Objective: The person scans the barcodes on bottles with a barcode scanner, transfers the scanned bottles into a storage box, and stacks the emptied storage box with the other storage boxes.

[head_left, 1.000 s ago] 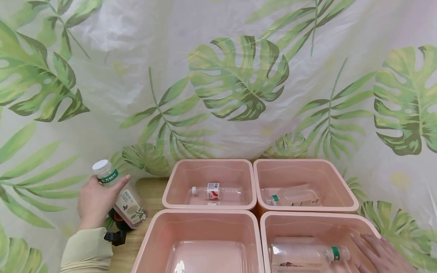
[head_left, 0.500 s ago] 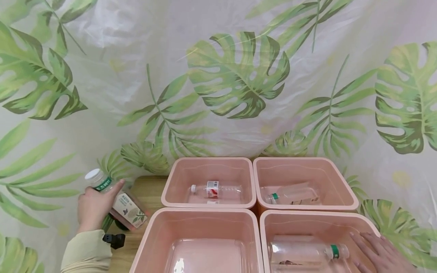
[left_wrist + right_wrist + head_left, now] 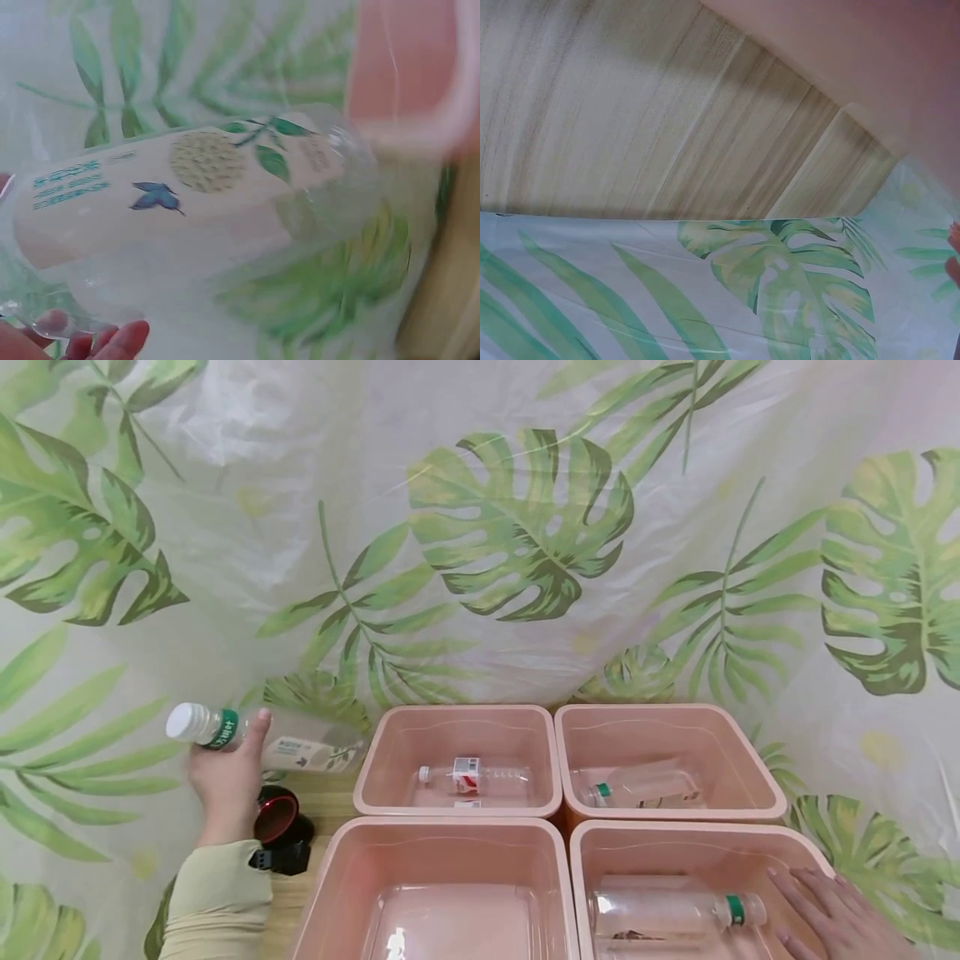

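Note:
My left hand (image 3: 227, 781) grips a clear plastic bottle (image 3: 311, 750) near its neck, thumb across the upper side. The bottle lies nearly level in the air, its white cap to the left and its base close to the back left bin. A pale label (image 3: 202, 172) with a blue bird and green leaves faces the left wrist camera. Relaxed and extended, the fingers of my right hand (image 3: 840, 914) lie over the right rim of the front right pink bin (image 3: 675, 837). In that bin a clear bottle (image 3: 660, 910) with a green neck band lies on its side.
The back left bin (image 3: 457, 717) holds a bottle (image 3: 467, 777) with a red-and-white label. Another green-banded bottle (image 3: 645, 785) lies in the back right bin (image 3: 660, 717). The front left bin (image 3: 450, 831) stands beside the wooden table surface (image 3: 330, 797). Leaf-patterned sheeting (image 3: 510, 660) hangs behind.
My left hand has turned the bottle from a steep tilt to nearly level, swinging its base up and to the right. The right hand stays in place.

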`<state>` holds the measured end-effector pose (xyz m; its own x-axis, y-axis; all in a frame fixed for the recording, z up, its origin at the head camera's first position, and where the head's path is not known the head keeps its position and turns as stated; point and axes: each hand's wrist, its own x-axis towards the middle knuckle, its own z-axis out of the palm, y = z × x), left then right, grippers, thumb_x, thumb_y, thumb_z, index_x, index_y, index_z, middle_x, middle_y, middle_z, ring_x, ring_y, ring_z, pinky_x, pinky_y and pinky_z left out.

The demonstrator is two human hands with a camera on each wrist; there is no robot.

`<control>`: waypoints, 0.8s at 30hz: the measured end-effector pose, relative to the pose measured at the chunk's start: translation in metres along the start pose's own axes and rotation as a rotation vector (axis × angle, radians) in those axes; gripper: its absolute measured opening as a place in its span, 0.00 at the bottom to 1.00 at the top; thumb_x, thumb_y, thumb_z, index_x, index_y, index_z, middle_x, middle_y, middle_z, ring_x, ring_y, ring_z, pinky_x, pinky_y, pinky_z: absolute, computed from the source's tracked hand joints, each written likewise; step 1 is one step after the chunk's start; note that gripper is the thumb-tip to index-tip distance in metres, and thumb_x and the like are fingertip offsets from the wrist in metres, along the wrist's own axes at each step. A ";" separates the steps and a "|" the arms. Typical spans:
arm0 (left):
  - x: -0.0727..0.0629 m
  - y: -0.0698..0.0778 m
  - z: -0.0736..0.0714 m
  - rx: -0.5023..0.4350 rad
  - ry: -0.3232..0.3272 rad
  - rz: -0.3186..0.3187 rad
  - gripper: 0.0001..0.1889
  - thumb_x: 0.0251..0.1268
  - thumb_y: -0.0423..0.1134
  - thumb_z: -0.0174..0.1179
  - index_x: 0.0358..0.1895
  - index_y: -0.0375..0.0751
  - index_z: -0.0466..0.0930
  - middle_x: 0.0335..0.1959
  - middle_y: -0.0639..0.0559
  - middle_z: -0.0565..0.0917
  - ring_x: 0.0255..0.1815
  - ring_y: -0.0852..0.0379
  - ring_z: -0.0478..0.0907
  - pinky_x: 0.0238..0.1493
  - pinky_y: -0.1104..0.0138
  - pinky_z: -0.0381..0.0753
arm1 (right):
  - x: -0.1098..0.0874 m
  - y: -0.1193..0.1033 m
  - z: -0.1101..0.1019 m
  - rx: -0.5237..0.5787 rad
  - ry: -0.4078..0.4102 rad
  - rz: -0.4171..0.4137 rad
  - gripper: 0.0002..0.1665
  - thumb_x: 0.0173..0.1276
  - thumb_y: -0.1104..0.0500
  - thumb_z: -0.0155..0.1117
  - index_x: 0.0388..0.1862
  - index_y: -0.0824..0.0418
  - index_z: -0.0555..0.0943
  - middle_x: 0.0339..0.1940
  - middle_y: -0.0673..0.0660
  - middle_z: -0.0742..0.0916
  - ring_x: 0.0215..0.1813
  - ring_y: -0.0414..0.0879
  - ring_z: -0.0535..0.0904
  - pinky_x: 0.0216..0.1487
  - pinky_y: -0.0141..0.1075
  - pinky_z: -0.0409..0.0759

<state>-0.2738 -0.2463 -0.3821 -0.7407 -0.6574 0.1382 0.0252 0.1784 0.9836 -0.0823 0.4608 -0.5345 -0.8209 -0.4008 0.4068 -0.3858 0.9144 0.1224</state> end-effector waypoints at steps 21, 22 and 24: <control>-0.084 -0.001 0.141 -0.657 -0.564 -0.591 0.41 0.76 0.59 0.57 0.79 0.36 0.56 0.57 0.45 0.66 0.48 0.56 0.71 0.46 0.70 0.76 | 0.000 0.002 0.002 0.009 0.047 -0.041 0.60 0.51 0.38 0.81 0.81 0.44 0.65 0.54 0.54 0.82 0.53 0.50 0.75 0.72 0.21 0.30; -0.089 -0.001 0.146 -0.660 -0.571 -0.593 0.41 0.75 0.58 0.58 0.79 0.36 0.57 0.58 0.44 0.66 0.49 0.55 0.72 0.46 0.69 0.77 | 0.000 0.002 0.001 0.012 0.038 -0.041 0.60 0.51 0.38 0.81 0.82 0.43 0.63 0.55 0.54 0.82 0.54 0.50 0.74 0.73 0.22 0.30; -0.098 -0.002 0.158 -0.655 -0.580 -0.600 0.39 0.74 0.58 0.60 0.77 0.36 0.61 0.58 0.43 0.68 0.49 0.54 0.73 0.44 0.68 0.79 | -0.001 0.003 0.002 0.011 0.026 -0.037 0.61 0.51 0.40 0.81 0.83 0.42 0.62 0.56 0.54 0.81 0.54 0.49 0.73 0.73 0.22 0.30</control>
<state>-0.3072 -0.0667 -0.4160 -0.9546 -0.0261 -0.2968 -0.2220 -0.6022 0.7668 -0.0835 0.4635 -0.5358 -0.7946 -0.4326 0.4259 -0.4204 0.8983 0.1280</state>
